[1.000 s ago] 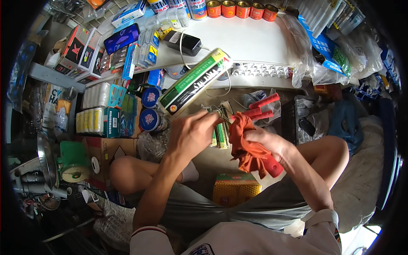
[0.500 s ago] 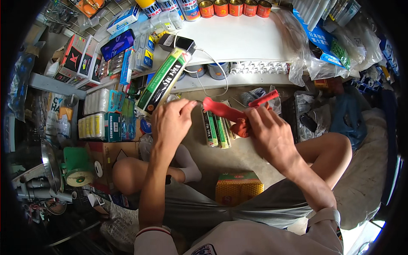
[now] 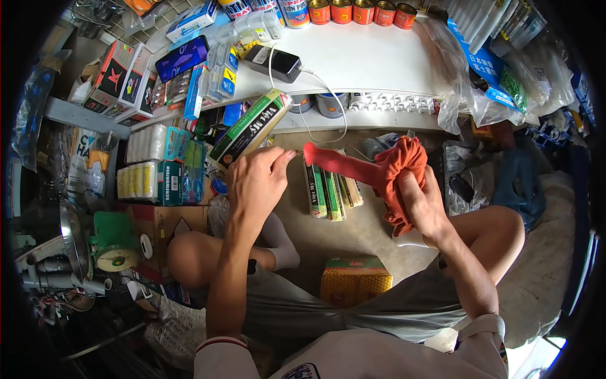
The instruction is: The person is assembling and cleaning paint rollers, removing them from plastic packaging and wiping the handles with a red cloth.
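Observation:
A red-handled tool (image 3: pixel 341 162) is held level between my two hands; its exact kind is unclear. My left hand (image 3: pixel 257 180) is closed, thumb and forefinger pinching the thin end of the tool just beyond its flared red collar. Most of that end is hidden by the fingers. My right hand (image 3: pixel 421 201) grips a crumpled rust-orange cloth (image 3: pixel 404 167), bunched around the tool's other end and covering it. Below the tool, several long slim green-and-black boxes (image 3: pixel 327 192) lie on the floor. A similar box (image 3: pixel 250 128) leans beyond my left hand.
A white shelf (image 3: pixel 372 57) across the front carries a black power adapter (image 3: pixel 273 63), a phone (image 3: pixel 182 59) and a row of small red cans (image 3: pixel 363 11). Left stand packaged goods (image 3: pixel 153 183) and a green scale (image 3: pixel 115 240). A yellow-and-red box (image 3: pixel 355 280) sits between my legs.
My right hand has shifted right and turned, and the cloth now bulges up over the tool's right end. The second red arm seen before is now covered. My left hand has barely moved.

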Action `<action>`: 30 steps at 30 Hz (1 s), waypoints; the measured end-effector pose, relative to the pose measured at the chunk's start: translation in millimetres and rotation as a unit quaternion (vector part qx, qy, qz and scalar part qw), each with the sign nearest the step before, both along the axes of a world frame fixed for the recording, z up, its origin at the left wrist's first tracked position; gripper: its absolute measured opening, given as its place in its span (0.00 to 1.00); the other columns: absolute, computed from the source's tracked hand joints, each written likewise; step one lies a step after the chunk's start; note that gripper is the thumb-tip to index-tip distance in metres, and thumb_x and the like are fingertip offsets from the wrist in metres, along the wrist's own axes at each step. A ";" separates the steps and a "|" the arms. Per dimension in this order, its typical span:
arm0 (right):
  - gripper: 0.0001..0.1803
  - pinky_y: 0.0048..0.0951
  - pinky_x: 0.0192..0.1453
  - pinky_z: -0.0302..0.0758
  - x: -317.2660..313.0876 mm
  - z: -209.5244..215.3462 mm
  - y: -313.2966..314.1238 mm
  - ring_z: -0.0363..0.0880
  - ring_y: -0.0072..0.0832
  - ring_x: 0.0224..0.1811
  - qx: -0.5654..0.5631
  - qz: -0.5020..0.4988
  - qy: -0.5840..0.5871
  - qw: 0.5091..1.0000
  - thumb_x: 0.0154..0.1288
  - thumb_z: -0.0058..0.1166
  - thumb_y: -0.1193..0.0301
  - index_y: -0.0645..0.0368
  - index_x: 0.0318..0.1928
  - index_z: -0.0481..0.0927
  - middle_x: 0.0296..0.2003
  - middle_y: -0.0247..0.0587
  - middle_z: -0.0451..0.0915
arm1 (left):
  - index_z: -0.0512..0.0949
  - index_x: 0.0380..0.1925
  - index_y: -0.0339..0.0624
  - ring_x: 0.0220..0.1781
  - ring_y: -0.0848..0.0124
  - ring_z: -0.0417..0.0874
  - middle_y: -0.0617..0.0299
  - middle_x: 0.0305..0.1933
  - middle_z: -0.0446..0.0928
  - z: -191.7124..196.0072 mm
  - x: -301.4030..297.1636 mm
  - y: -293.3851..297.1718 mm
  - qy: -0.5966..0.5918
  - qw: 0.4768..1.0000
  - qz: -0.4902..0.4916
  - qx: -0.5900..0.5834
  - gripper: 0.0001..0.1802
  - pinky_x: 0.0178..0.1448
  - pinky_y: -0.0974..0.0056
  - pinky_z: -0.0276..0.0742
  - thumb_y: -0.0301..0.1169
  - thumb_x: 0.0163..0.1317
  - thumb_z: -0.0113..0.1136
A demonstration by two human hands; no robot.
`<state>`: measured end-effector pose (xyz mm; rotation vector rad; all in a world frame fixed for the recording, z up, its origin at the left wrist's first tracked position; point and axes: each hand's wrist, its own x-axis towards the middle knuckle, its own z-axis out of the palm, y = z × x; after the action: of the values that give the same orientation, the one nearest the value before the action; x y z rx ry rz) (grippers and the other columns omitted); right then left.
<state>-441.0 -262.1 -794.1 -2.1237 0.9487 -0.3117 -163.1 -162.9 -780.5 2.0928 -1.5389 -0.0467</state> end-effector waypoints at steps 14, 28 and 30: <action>0.13 0.24 0.48 0.76 -7.1 26.1 -28.9 0.77 0.16 0.42 0.232 0.156 -0.129 0.951 0.64 0.64 0.72 0.62 0.46 0.78 0.39 0.32 0.81 | 0.81 0.29 0.38 0.26 0.49 0.79 0.51 0.26 0.78 -8.6 7.2 8.8 0.014 0.998 -0.068 -0.009 0.08 0.31 0.53 0.69 0.30 0.64 0.64; 0.11 0.38 0.34 0.80 -6.3 9.4 -16.7 0.85 0.45 0.32 -0.237 0.130 0.009 0.963 0.55 0.60 0.72 0.56 0.40 0.79 0.33 0.45 0.85 | 0.82 0.31 0.38 0.25 0.46 0.77 0.47 0.24 0.77 -18.3 -4.6 15.1 -0.040 0.992 -0.052 0.104 0.08 0.30 0.50 0.67 0.30 0.66 0.62; 0.11 0.36 0.34 0.80 -5.2 -0.9 -16.9 0.85 0.43 0.33 -0.232 0.122 -0.033 0.964 0.57 0.60 0.71 0.55 0.42 0.80 0.33 0.46 0.84 | 0.82 0.31 0.40 0.25 0.46 0.77 0.47 0.25 0.78 -25.9 -0.4 17.3 -0.066 0.992 -0.068 0.089 0.07 0.30 0.49 0.68 0.31 0.66 0.62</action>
<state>-446.1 -279.0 -795.0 -2.6063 0.6021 -0.5146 -163.5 -145.6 -806.4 2.1617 -1.8142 -0.1001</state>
